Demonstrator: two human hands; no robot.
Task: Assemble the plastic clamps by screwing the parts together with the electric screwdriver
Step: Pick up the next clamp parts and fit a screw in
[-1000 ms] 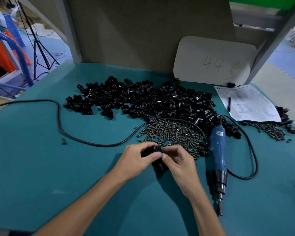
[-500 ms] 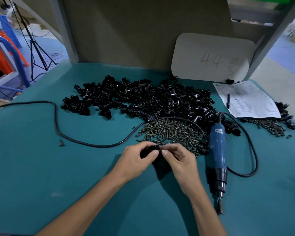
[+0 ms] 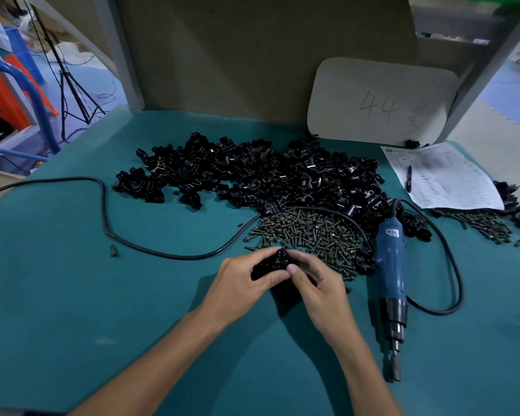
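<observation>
One wide-angle camera, worn on the head, looked forward and down at the teal tabletop (image 3: 57,295) from close range. The back panel (image 3: 222,55) bounded the frame's top; floor (image 3: 508,94) showed at both upper corners.

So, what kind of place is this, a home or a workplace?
Probably an assembly bench in a factory or workshop: a big pile of black clamp parts, a heap of screws and a corded electric screwdriver lie on the teal table, beside a printed form.
</observation>
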